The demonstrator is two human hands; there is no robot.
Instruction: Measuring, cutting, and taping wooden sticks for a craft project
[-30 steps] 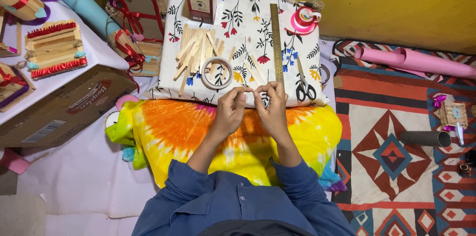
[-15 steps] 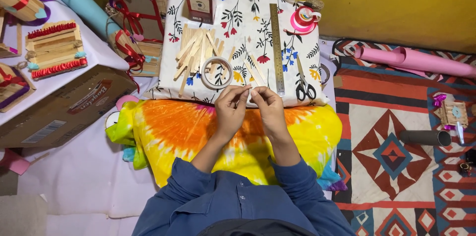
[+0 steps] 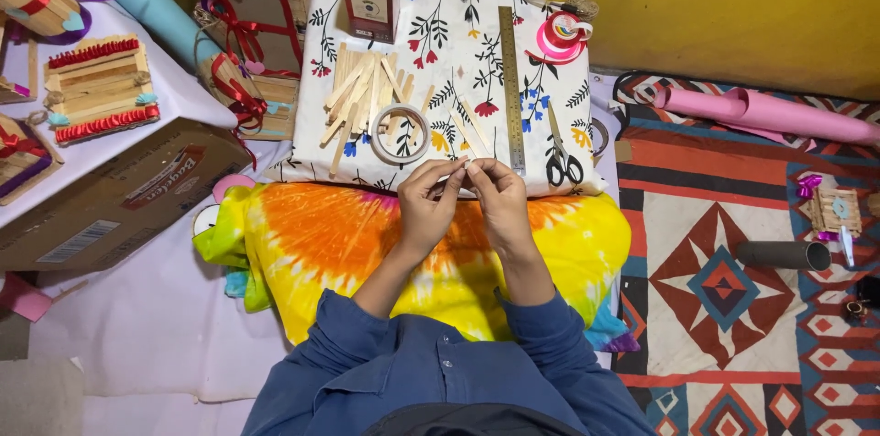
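Hands first: your left hand (image 3: pixel 429 202) and right hand (image 3: pixel 495 200) have come close together at the near edge of the flowered cloth (image 3: pixel 440 23), fingertips pinched on a small white bit (image 3: pixel 465 165). A second ago they sat a little lower and more apart. Now the bit is held up between both hands. Just past them lie the tape ring (image 3: pixel 400 134), the wooden sticks (image 3: pixel 362 97), the ruler (image 3: pixel 511 88) and the scissors (image 3: pixel 559 156).
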